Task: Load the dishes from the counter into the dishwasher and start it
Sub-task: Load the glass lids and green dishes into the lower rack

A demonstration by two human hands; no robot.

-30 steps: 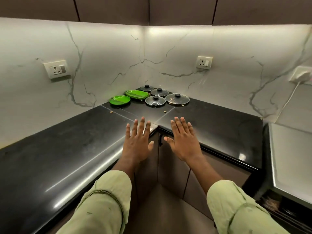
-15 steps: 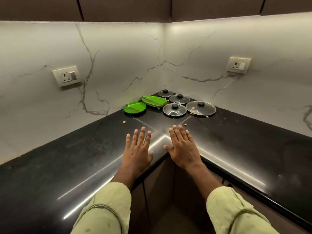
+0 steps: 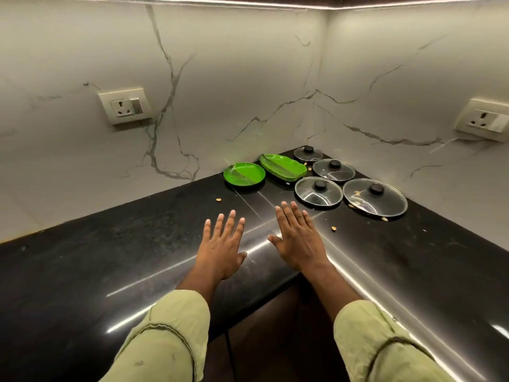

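While stretched palm-down over glossy black stone counter [image 3: 110,271], lower centre of frame: left hand [image 3: 220,252] and right hand [image 3: 298,244], fingers straight, slightly apart, holding nothing. Contact with counter impossible to tell. Pale green sleeves [image 3: 170,334] at bottom edge.

Dishes grouped in counter corner, right of centre:
- Round green plastic plate [image 3: 244,174] leftmost, stacked green leaf-shaped plates [image 3: 283,167] just right of it.
- Smallest round glass lid with black knob [image 3: 307,154] rearmost.
- Second glass lid [image 3: 333,170] in front of it.
- Third glass lid [image 3: 318,192] just past right fingertips.
- Largest glass lid [image 3: 374,197] far right.

Yellowish crumbs [image 3: 333,228] scattered nearby. Cream wall socket [image 3: 124,106] upper left, second socket [image 3: 484,119] right edge, both on white veined marble wall [image 3: 220,78].
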